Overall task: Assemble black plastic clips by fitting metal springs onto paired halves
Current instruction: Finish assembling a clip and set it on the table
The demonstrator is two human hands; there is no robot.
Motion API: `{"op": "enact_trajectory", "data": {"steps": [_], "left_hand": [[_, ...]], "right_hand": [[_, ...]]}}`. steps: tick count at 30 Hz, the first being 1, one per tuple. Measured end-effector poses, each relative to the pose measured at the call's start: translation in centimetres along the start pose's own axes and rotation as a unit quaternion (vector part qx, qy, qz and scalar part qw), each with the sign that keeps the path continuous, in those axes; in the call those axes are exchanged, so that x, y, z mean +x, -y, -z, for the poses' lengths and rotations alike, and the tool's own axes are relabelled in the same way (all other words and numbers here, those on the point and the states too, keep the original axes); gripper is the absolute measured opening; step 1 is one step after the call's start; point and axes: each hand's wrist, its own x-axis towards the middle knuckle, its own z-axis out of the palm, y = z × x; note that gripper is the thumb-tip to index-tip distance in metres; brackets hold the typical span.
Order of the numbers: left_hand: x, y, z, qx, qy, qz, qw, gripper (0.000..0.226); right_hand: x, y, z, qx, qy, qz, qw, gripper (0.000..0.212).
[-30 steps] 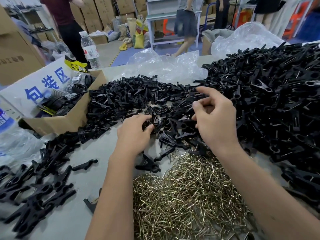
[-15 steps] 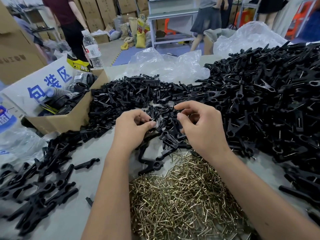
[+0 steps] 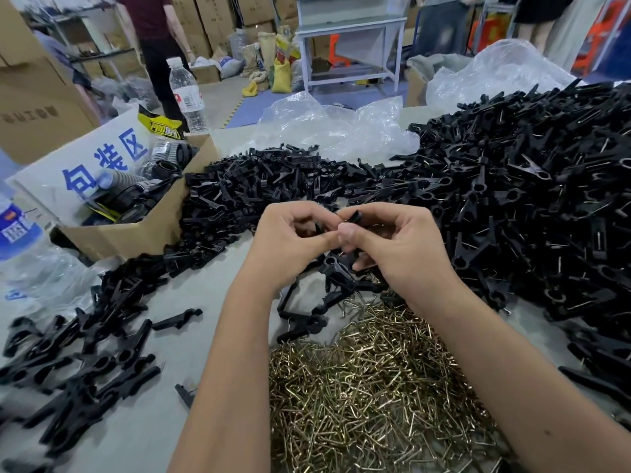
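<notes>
My left hand [image 3: 285, 244] and my right hand [image 3: 399, 247] meet at the middle of the table, fingertips together. Between them they pinch black plastic clip halves [image 3: 353, 218]; only a small part shows past my fingers. A heap of loose black clip halves [image 3: 259, 186] lies just behind my hands. Below my wrists spreads a pile of brass-coloured metal springs [image 3: 368, 387]. A few single halves [image 3: 300, 322] lie between the springs and my left wrist. A big mound of black clips [image 3: 532, 199] fills the right side.
A row of black clips [image 3: 85, 363] lies at the left. An open cardboard box [image 3: 136, 230] with black parts stands behind it. Water bottles [image 3: 187, 93] and clear plastic bags [image 3: 334, 128] sit at the back. People stand beyond the table.
Both hands have come together from the heap and lifted slightly. My right hand moved left toward my left, and the two now pinch clip halves between them.
</notes>
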Motion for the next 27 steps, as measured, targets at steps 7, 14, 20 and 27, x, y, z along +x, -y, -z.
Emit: {"op": "enact_trajectory", "data": {"steps": [7,14,20,27], "left_hand": [[-0.2,0.4,0.4,-0.064,-0.063,0.035,0.995,0.030],[0.3,0.7,0.0,-0.116,-0.149,0.055,0.981,0.020],[0.5,1.3,0.0,-0.041,-0.199,0.060,0.977,0.017],[0.3,0.9,0.3,-0.089,-0.165,0.053,0.981,0.012]], "right_hand": [[0.6,0.3,0.7,0.051,-0.085,-0.057,0.994,0.014],[0.6,0.1,0.8,0.067,-0.049,-0.078,0.993,0.013],[0.5,0.3,0.8,0.078,-0.035,-0.068,0.994,0.008],[0.6,0.2,0.7,0.064,-0.026,-0.068,0.995,0.030]]}}
